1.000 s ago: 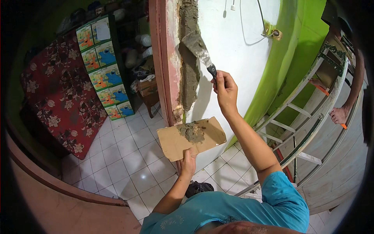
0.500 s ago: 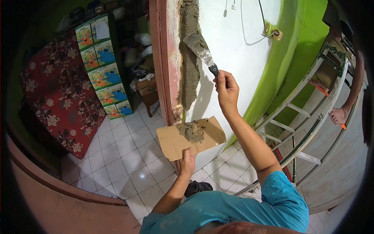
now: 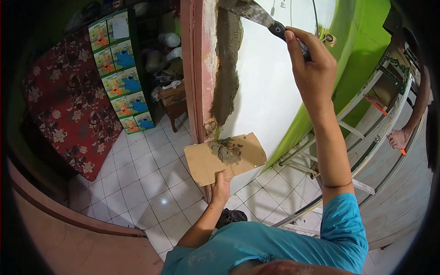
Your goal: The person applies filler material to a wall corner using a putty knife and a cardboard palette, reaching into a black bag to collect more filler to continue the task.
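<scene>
My right hand (image 3: 314, 62) is raised at the upper middle, its fingers closed round the black handle of a putty knife (image 3: 259, 13). The wide metal blade lies against the top of a strip of wet grey mortar (image 3: 228, 68), which runs down the wall beside the door frame. Lower down, my left hand (image 3: 221, 185) pinches the near edge of a brown cardboard piece (image 3: 199, 162), thumb on top. A heap of grey mortar (image 3: 229, 153) sits on this cardboard, just below the strip's lower end.
A pink door frame (image 3: 195, 68) borders the mortar on the left. To the right stands a ladder (image 3: 362, 128), with another person's foot (image 3: 398, 137) beside it. Beyond the doorway are a patterned drawer cabinet (image 3: 121, 68) and a red floral panel (image 3: 68, 110). A black bag (image 3: 230, 217) lies on the tiles.
My right hand has moved up and to the right, carrying the putty knife up along the mortar strip. The strip's surface looks smoother. The cardboard in my left hand has hardly moved.
</scene>
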The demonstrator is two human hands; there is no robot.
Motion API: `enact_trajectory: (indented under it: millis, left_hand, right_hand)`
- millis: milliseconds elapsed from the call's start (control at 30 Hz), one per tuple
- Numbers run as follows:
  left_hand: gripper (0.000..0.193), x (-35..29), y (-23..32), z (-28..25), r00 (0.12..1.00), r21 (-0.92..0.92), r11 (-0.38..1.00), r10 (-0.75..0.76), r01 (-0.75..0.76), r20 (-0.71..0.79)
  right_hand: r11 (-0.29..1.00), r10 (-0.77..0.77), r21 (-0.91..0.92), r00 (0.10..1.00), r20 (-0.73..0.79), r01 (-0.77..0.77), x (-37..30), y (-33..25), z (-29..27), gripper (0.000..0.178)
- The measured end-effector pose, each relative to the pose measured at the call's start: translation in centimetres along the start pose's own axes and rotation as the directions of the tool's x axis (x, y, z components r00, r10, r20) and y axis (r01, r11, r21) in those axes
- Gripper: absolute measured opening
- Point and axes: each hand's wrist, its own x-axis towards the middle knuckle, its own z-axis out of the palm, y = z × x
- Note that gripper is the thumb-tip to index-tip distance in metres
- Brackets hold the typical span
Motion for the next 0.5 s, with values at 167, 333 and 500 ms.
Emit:
enact_trajectory:
  millis: [167,333,500]
  left_hand:
    - [0.051,0.0,0.1,0.4,1.000,-0.014,1.000,-0.008,0.008,-0.004]
    - [0.051,0.0,0.3,0.3,1.000,-0.017,1.000,-0.002,0.002,-0.002]
    - [0.051,-0.1,0.6,0.8,0.999,-0.019,0.999,-0.034,0.034,0.008]
  right_hand:
    - [0.992,-0.003,-0.122,0.997,0.079,0.013,0.7,-0.9,-0.8,0.013]
    - [0.992,-0.016,-0.123,0.993,0.118,0.031,0.7,-2.2,-1.5,0.014]
    - [0.976,-0.103,-0.181,0.988,0.111,0.122,3.1,-1.7,-1.7,0.015]
